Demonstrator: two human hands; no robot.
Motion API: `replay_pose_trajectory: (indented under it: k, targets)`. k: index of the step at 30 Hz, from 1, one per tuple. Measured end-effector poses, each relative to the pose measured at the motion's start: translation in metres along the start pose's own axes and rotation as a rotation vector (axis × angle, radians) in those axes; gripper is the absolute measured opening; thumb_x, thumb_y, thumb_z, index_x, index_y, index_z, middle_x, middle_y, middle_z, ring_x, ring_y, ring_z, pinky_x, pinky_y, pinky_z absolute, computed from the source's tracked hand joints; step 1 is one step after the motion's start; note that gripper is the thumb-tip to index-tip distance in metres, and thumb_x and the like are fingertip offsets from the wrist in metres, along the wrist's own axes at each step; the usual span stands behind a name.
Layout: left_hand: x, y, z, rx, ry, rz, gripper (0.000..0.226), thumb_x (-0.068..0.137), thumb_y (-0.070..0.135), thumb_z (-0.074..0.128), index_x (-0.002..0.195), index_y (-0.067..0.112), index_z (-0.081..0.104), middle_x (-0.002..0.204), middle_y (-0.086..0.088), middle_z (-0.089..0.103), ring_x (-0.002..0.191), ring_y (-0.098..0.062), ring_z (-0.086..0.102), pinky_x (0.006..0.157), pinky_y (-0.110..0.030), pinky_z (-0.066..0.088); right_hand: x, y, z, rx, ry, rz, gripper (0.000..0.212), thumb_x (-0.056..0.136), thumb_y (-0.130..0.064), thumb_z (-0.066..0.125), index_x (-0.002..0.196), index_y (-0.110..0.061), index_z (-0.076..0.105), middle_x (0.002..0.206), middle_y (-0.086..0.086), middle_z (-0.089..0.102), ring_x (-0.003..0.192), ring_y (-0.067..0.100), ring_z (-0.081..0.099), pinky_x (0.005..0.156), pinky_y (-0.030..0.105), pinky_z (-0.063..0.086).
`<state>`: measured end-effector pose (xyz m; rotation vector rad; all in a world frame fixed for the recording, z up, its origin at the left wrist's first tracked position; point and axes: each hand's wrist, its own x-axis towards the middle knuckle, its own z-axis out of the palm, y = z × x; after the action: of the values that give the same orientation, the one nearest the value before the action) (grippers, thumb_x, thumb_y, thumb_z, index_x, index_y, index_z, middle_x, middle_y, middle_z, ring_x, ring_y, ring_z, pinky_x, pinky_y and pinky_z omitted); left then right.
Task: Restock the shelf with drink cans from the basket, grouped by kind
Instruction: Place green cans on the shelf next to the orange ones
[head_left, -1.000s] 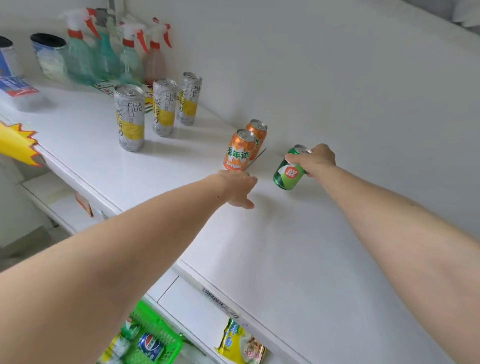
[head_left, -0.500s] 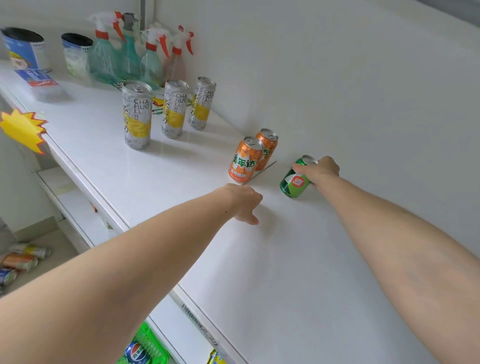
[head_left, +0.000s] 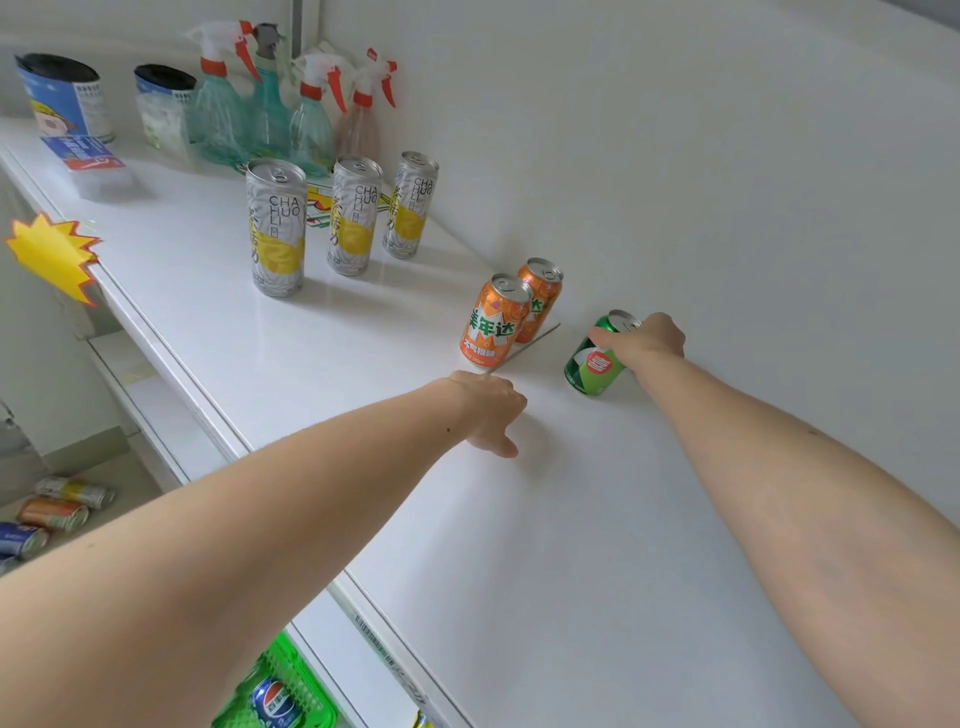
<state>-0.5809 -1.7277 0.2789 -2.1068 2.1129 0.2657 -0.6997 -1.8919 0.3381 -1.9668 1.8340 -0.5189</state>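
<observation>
On the shelf (head_left: 218, 332) stand grouped cans; right hand (head_left: 643, 340) grasps a tilted green can (head_left: 589, 370), left hand (head_left: 488, 410) apparently released; basket (head_left: 306, 691) not emptied.

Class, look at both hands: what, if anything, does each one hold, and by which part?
The right hand grips the small green metal drink can by its upper end, near the rim. The left hand holds nothing; it rests on the white shelf.

Bare shelf (head_left: 597, 545) beside orange cans (head_left: 496, 322)
</observation>
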Motion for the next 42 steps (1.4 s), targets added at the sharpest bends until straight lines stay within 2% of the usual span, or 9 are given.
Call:
replay_pose_trajectory:
  k: [5, 9, 13, 16, 19, 23, 30, 37, 42]
  targets:
    - [-0.004, -0.002, -0.002, -0.025, -0.018, -0.008, 0.060, 0.090, 0.053, 0.052, 0.134, 0.015, 0.043, 0.124, -0.006, 0.052, 0.107, -0.026, 0.055, 0.072, -0.035, 0.045, -0.001, 0.000, -0.001, -0.011, -0.035, 0.015, 0.066, 0.073, -0.043, 0.081, 0.118, -0.004, 0.052, 0.121, 0.014, 0.056, 0.111, 0.031, 0.058, 0.091, 0.044, 0.054]
    - [-0.009, -0.003, -0.001, -0.034, -0.026, -0.007, 0.059, 0.090, 0.052, 0.052, 0.135, 0.015, 0.043, 0.125, -0.005, 0.051, 0.108, -0.026, 0.055, 0.075, -0.036, 0.046, 0.000, -0.001, -0.002, -0.040, -0.044, 0.014, 0.067, 0.075, -0.045, 0.080, 0.119, -0.004, 0.051, 0.121, 0.014, 0.056, 0.110, 0.032, 0.059, 0.091, 0.044, 0.054]
    - [-0.013, -0.006, -0.001, -0.048, 0.002, 0.008, 0.058, 0.091, 0.052, 0.052, 0.134, 0.014, 0.044, 0.125, -0.005, 0.051, 0.109, -0.026, 0.055, 0.074, -0.035, 0.046, -0.002, 0.000, -0.001, -0.049, -0.056, 0.037, 0.083, 0.075, -0.055, 0.076, 0.130, -0.003, 0.044, 0.131, 0.016, 0.053, 0.117, 0.034, 0.056, 0.094, 0.043, 0.052]
    - [-0.017, -0.009, -0.002, -0.047, 0.005, 0.018, 0.056, 0.091, 0.051, 0.052, 0.133, 0.014, 0.044, 0.124, -0.005, 0.051, 0.109, -0.025, 0.055, 0.072, -0.034, 0.045, -0.009, 0.003, -0.005, -0.006, -0.015, 0.028, 0.086, 0.079, -0.056, 0.072, 0.135, -0.003, 0.035, 0.139, 0.017, 0.047, 0.125, 0.036, 0.050, 0.095, 0.041, 0.045]
    - [-0.024, -0.013, -0.007, -0.049, 0.013, 0.030, 0.054, 0.092, 0.050, 0.052, 0.131, 0.013, 0.045, 0.123, -0.005, 0.051, 0.109, -0.025, 0.054, 0.072, -0.034, 0.044, -0.023, 0.006, -0.011, 0.049, 0.067, -0.023, 0.085, 0.079, -0.054, 0.071, 0.140, -0.006, 0.035, 0.143, 0.014, 0.042, 0.129, 0.032, 0.046, 0.096, 0.038, 0.041]
    - [-0.038, -0.020, -0.012, -0.051, 0.048, 0.059, 0.054, 0.092, 0.049, 0.051, 0.132, 0.014, 0.045, 0.122, -0.004, 0.052, 0.111, -0.025, 0.054, 0.073, -0.035, 0.044, -0.052, 0.011, -0.015, 0.089, 0.186, -0.116, 0.071, 0.081, -0.046, 0.073, 0.136, -0.010, 0.046, 0.139, 0.010, 0.045, 0.125, 0.026, 0.049, 0.092, 0.032, 0.039]
    - [-0.099, -0.054, -0.014, -0.028, 0.066, 0.148, 0.053, 0.092, 0.049, 0.052, 0.132, 0.016, 0.044, 0.128, -0.003, 0.051, 0.116, -0.025, 0.053, 0.077, -0.036, 0.044, -0.131, 0.009, 0.009, 0.119, 0.243, -0.158, 0.032, 0.081, -0.030, 0.073, 0.109, -0.016, 0.069, 0.120, 0.010, 0.063, 0.114, 0.025, 0.059, 0.096, 0.033, 0.046]
    - [-0.179, -0.115, 0.000, -0.004, 0.106, 0.211, 0.051, 0.092, 0.047, 0.054, 0.133, 0.019, 0.045, 0.128, -0.002, 0.051, 0.120, -0.023, 0.050, 0.084, -0.038, 0.044, -0.241, -0.022, 0.065, 0.118, 0.273, -0.174, 0.026, 0.079, -0.022, 0.074, 0.102, -0.012, 0.070, 0.113, 0.010, 0.065, 0.095, 0.022, 0.066, 0.085, 0.024, 0.044]
    - [-0.233, -0.161, 0.035, -0.030, 0.152, 0.207, 0.044, 0.091, 0.045, 0.055, 0.128, 0.021, 0.050, 0.125, 0.000, 0.051, 0.116, -0.022, 0.052, 0.078, -0.035, 0.042, -0.325, -0.046, 0.118, 0.140, 0.258, -0.201, 0.020, 0.082, -0.021, 0.072, 0.100, -0.013, 0.069, 0.113, 0.007, 0.061, 0.093, 0.020, 0.067, 0.086, 0.029, 0.048]
